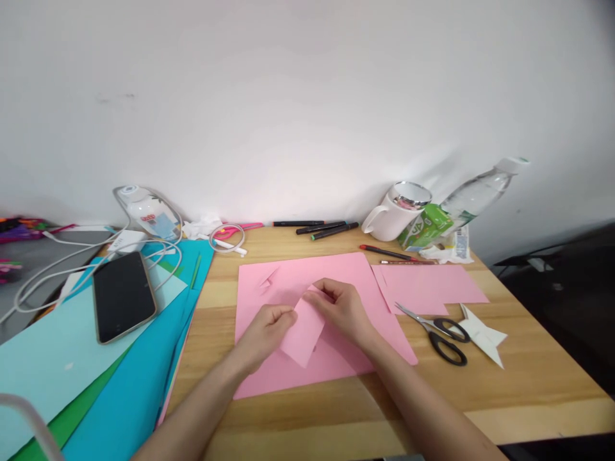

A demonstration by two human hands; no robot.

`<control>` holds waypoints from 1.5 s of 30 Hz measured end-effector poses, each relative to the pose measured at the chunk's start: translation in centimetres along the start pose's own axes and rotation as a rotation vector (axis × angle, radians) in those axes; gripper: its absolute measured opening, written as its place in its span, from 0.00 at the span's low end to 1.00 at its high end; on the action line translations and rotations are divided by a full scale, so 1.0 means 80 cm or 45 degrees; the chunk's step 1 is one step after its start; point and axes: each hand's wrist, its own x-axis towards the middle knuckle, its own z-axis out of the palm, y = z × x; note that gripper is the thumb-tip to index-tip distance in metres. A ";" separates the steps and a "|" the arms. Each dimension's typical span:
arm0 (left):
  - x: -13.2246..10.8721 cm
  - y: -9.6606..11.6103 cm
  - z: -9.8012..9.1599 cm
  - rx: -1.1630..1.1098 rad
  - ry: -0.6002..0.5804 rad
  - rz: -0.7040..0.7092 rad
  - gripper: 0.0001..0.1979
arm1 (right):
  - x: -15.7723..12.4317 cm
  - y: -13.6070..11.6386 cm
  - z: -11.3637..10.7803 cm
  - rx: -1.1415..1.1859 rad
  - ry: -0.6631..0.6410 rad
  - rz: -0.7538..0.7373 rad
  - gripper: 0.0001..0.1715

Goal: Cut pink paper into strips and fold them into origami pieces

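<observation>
A small piece of pink paper is held between my two hands, over a large pink sheet that lies on the wooden table. My left hand pinches its left edge with thumb and forefinger. At the upper right corner, my right hand grips the same piece, fingers curled behind it. Left of the hands, a small folded pink scrap rests on the large sheet. To the right lie scissors with black handles, blades slightly apart, beside a folded white paper star.
Pink paper strips lie at the right. Along the wall stand a white mug, a green carton and a tilted water bottle, with black markers nearby. Leftward, a phone and a white cable lie on coloured sheets.
</observation>
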 end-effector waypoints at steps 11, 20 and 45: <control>0.001 -0.001 0.004 -0.268 -0.037 -0.113 0.14 | 0.009 0.004 -0.017 0.024 0.332 0.053 0.17; 0.000 -0.002 -0.007 0.001 0.047 -0.084 0.12 | 0.007 0.003 -0.010 -0.009 0.463 0.056 0.16; 0.003 -0.006 -0.006 -0.290 0.123 0.201 0.13 | -0.001 -0.005 -0.012 0.628 -0.402 -0.076 0.39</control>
